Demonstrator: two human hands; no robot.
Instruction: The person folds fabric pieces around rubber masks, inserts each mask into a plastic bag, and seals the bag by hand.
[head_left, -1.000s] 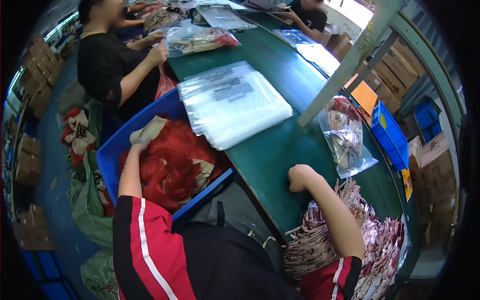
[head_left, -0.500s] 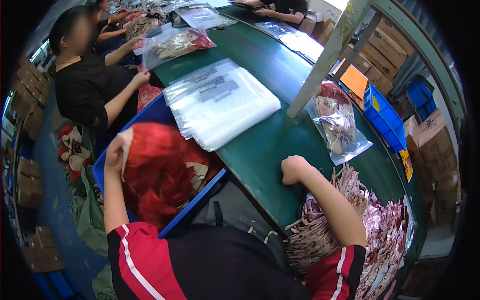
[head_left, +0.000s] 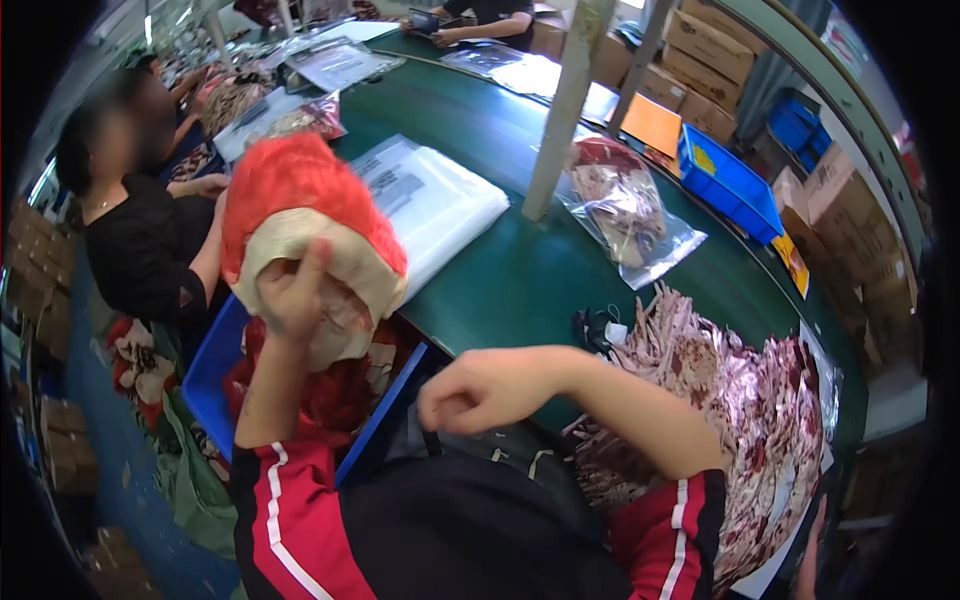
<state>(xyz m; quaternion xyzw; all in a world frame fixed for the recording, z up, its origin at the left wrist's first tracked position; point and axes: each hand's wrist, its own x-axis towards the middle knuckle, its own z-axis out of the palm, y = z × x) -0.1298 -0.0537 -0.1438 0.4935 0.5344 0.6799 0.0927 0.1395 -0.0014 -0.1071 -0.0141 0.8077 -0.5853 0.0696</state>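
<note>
My left hand [head_left: 295, 290] holds up a red hairy mask [head_left: 310, 170] by its cream, rubbery edge, with fingers inside the opening and the thumb outside. Below it, a blue bin [head_left: 215, 375] holds more red hairy pieces [head_left: 340, 400]. My right hand [head_left: 475, 390], fingers curled in and nothing visible in them, hovers between the bin and the table's near edge. Beyond the mask lies a stack of clear plastic bags [head_left: 440, 210]. To the right of my right arm is a heap of pinkish, blotched strips and sheets [head_left: 740, 400].
A bagged blotched mask [head_left: 620, 200] lies on the green table [head_left: 510, 285] beside a metal post [head_left: 565, 110]. Further right stands a blue tray [head_left: 730, 190]. A co-worker [head_left: 140, 250] in black is at the left; another person [head_left: 490, 25] is across the table.
My left hand has raised the red mask out of the bin, turning its cream edge toward me. My right hand has moved left off the table. The view has shifted.
</note>
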